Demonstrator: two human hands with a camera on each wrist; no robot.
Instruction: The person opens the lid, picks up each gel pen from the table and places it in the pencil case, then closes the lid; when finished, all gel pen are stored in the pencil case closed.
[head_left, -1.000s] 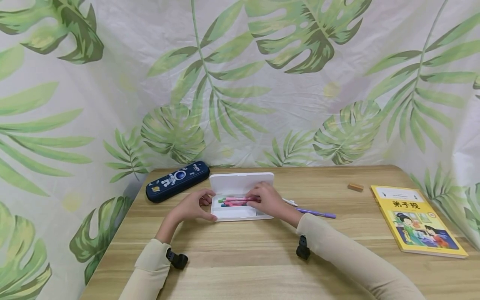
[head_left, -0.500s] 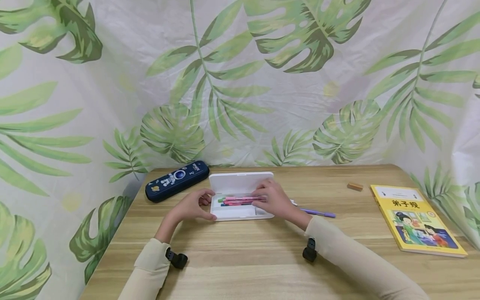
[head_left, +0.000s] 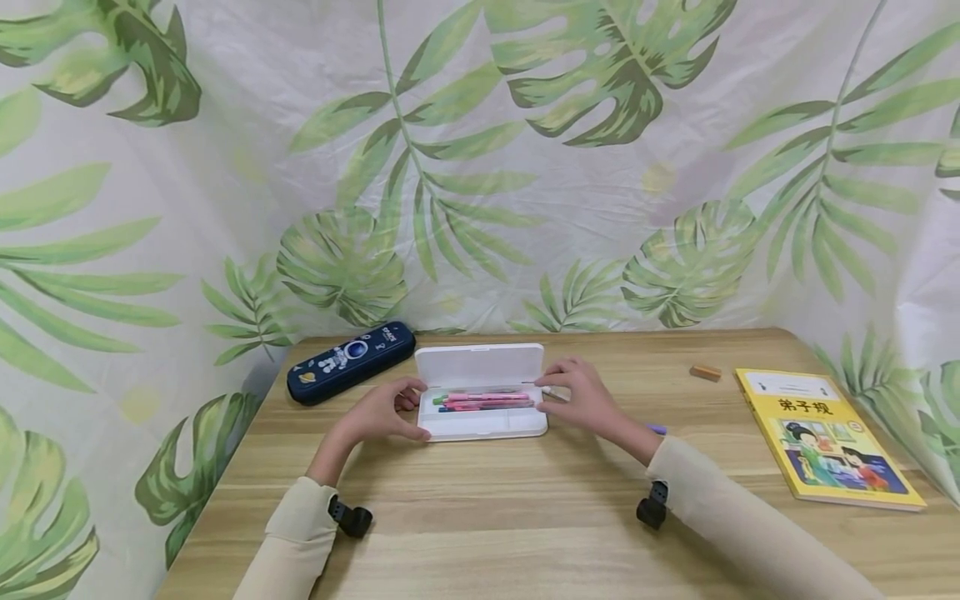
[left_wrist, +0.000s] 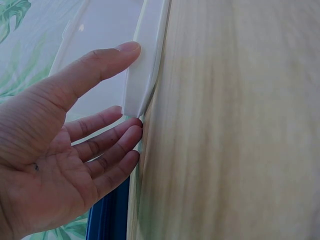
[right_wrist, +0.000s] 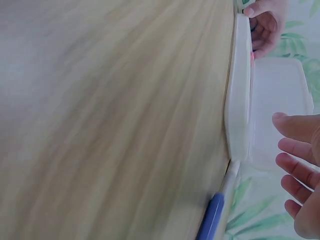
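A white pencil case (head_left: 467, 427) lies with its lid (head_left: 480, 365) raised in the head view. Several pens (head_left: 491, 402), mostly pink with a green one among them, lie in its rear compartment. My left hand (head_left: 386, 410) holds the case's left end between thumb and fingers; the thumb (left_wrist: 131, 47) lies on the case wall in the left wrist view. Beside the right end is my right hand (head_left: 583, 400), thumb and fingers spread with nothing between them. A purple pen (right_wrist: 212, 215) lies on the table past that end, mostly hidden by the right arm in the head view.
A dark blue astronaut pencil case (head_left: 351, 364) stands at the back left of the wooden table (head_left: 480, 517). Toward the right lie a small orange-brown block (head_left: 706, 372) and a yellow book (head_left: 828, 437). A leaf-patterned cloth (head_left: 465, 167) hangs behind the table.
My right hand has let go of the pink pens and drawn back rightward out of the white case. The pens now lie in the compartment. The left hand has stayed at the left end.
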